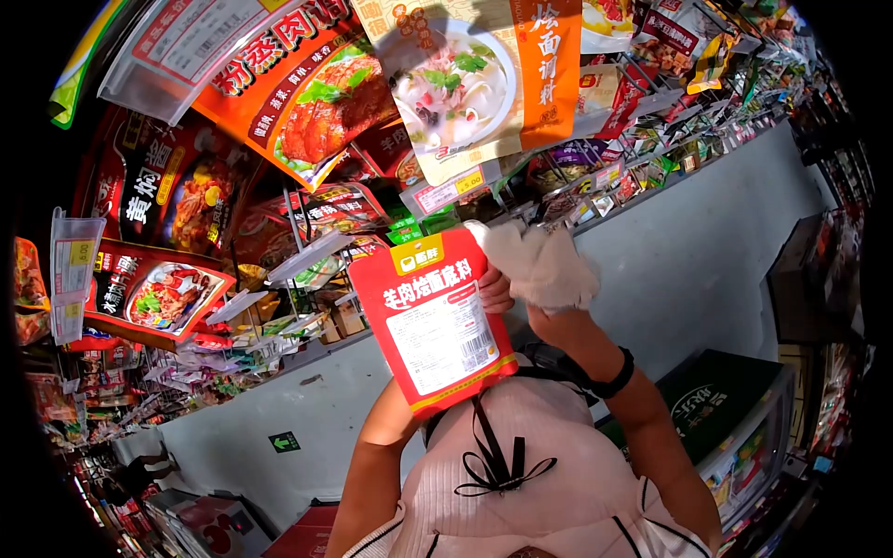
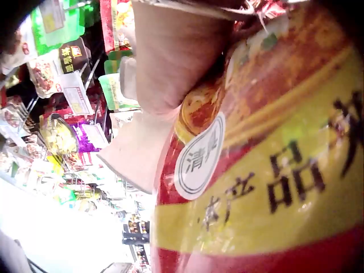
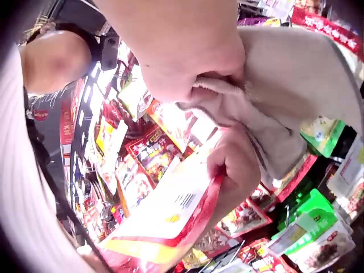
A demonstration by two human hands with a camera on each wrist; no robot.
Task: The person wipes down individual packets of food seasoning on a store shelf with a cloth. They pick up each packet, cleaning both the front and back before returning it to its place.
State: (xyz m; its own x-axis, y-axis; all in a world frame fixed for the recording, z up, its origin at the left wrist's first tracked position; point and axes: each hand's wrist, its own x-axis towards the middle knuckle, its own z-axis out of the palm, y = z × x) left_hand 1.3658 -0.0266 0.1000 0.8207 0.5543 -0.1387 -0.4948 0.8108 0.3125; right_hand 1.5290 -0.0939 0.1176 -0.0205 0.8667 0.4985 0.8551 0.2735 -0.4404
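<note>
A red seasoning packet (image 1: pixel 437 321) with a white label panel faces up in the head view. My left hand (image 1: pixel 496 290) grips it from behind, fingers showing at its right edge; in the right wrist view the left hand (image 3: pixel 236 165) pinches the packet's edge (image 3: pixel 199 213). Much of the left hand (image 2: pixel 176 57) shows beside the packet (image 2: pixel 256 187) in the left wrist view. Close by on the right, my right hand (image 1: pixel 556 323) holds a crumpled beige cloth (image 1: pixel 544 265), which hides most of its fingers; the right wrist view shows the right hand (image 3: pixel 187 51) gripping the cloth (image 3: pixel 273 136).
Hanging packets, among them an orange one (image 1: pixel 307 102) and a beige-and-orange one (image 1: pixel 465 84), fill the shelves in front, with price tags (image 1: pixel 446 191) on rails. A green-topped case (image 1: pixel 716 400) stands at the lower right. Someone in dark clothes (image 1: pixel 135 474) is at the far lower left.
</note>
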